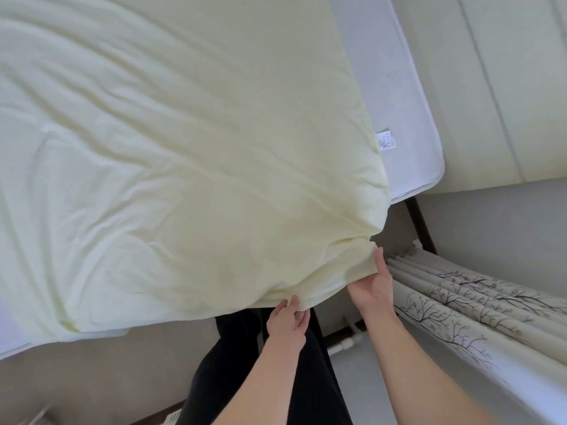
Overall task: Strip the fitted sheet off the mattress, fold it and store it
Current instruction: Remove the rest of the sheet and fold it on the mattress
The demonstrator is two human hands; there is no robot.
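Observation:
A pale yellow fitted sheet (190,154) lies rumpled over most of the bed, pulled off the far right side so that the white mattress (402,124) shows there with a small label. The sheet's near corner is bunched up in front of me. My left hand (288,317) pinches the sheet's lower edge from below. My right hand (372,285) grips the bunched corner just to the right, thumb up against the fabric.
A padded beige headboard (491,87) runs along the right. A curtain with a dark branch print (460,299) hangs at the lower right, with a white pipe (340,345) near the floor. My dark trousers (245,378) stand against the bed's beige side (107,369).

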